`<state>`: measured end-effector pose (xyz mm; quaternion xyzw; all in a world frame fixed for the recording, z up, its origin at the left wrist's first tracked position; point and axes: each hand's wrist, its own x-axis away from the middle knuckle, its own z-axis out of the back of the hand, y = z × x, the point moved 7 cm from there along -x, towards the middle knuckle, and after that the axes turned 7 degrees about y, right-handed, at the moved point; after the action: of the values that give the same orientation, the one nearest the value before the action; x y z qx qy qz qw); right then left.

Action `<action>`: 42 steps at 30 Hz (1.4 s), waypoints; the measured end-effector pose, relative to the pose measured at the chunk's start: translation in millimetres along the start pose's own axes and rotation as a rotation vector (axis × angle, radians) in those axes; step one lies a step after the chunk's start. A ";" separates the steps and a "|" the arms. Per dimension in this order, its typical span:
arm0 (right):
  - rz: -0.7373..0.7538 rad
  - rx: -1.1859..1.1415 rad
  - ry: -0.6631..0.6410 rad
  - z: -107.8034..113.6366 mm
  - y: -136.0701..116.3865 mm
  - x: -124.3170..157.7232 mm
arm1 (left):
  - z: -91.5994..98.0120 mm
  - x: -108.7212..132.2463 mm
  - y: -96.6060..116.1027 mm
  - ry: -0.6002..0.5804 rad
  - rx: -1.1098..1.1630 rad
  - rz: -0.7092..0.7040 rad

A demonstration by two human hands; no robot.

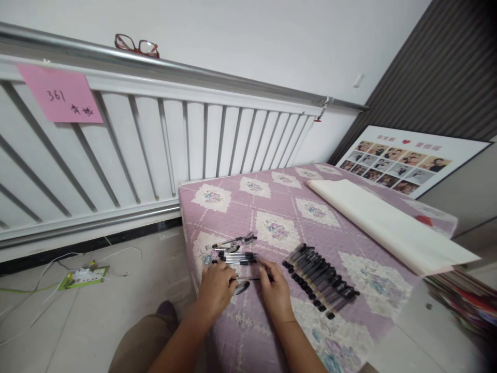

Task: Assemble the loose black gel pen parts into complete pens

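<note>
My left hand (218,289) is closed, its fingers curled over the near-left part of the bed. A thin pen (253,279) spans the gap to my right hand (275,287), which pinches its other end between thumb and fingers. Just below the pen lies a loose black pen cap (243,288). Beyond my hands several clear-barrelled pens (237,257) lie side by side, with small black caps (249,238) behind them. To the right of my right hand, capped black pens (320,280) form a slanting row. My fingertips are partly hidden.
A purple flowered cover (240,212) is spread over the bed. A white radiator (209,134) stands behind, with glasses (137,45) on its pipe and a pink note (60,94). Rolled white sheet (373,220) lies at right; a power strip (83,278) is on the floor.
</note>
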<state>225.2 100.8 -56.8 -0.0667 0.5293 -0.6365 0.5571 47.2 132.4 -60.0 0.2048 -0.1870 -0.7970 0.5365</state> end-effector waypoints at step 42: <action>-0.315 -0.131 0.131 41.7 27.2 22.7 | -6.5 1.1 -49.9 0.095 1.278 0.474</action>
<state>262.4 63.1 -70.6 -0.1430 0.5878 -0.6830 0.4093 11.4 148.6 -91.5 0.4698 -0.6368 -0.3813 0.4780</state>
